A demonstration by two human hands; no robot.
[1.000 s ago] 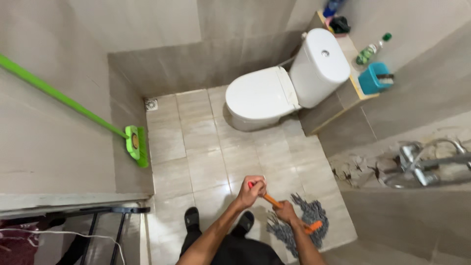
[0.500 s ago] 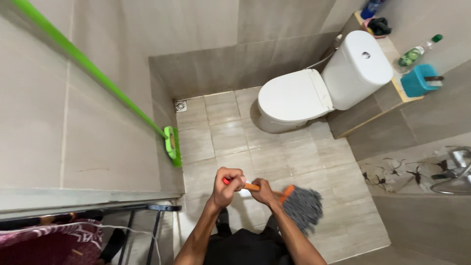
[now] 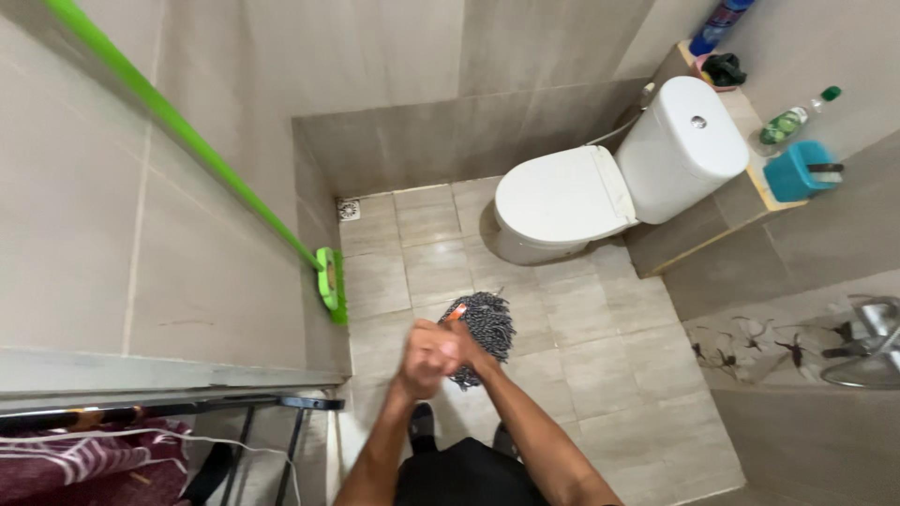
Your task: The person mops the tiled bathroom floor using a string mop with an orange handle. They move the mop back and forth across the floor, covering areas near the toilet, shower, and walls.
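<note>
Mop point(image 3: 480, 323) head, grey and stringy, sat on the floor tiles point(image 3: 572, 356) just in front of my feet, between the toilet point(image 3: 562, 197) and the green broom point(image 3: 328, 279) leaning on the wall. My left hand point(image 3: 424, 361) and right hand point(image 3: 466, 339) were both clamped around its orange handle, close together, one stacked over the other. For a clean pass I judged I should keep the strands flat on the tile, press evenly, and steer short of the toilet base.
</note>
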